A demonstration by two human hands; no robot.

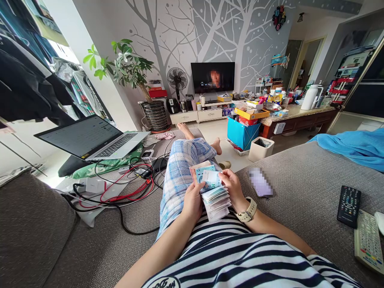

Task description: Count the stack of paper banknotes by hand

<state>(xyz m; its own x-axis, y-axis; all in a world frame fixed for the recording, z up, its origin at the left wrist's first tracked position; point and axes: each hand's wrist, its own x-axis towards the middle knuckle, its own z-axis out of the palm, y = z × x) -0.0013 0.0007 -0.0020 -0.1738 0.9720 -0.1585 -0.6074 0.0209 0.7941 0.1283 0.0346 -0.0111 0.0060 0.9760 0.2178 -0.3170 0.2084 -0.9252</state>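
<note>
My left hand point(193, 200) is closed on a bundle of banknotes point(215, 204) above my lap. The thumb presses on a blue note marked 10, and a reddish note shows behind it. The bundle's lower part is folded over, its edges fanned toward my striped shirt. My right hand point(232, 185), with a pale watch point(248, 211) on the wrist, pinches the right edge of a pale note at the top. Both hands are close together over the blue plaid trousers point(175, 176). Fingers partly hide the notes.
On the left of the grey sofa an open laptop point(115, 146) stands beside tangled cables point(144, 186). To the right lie a blurred phone point(260, 182), a black remote point(349, 206) and a pale remote point(368, 240). A waste bin point(261, 150) stands before the cluttered table point(319, 113).
</note>
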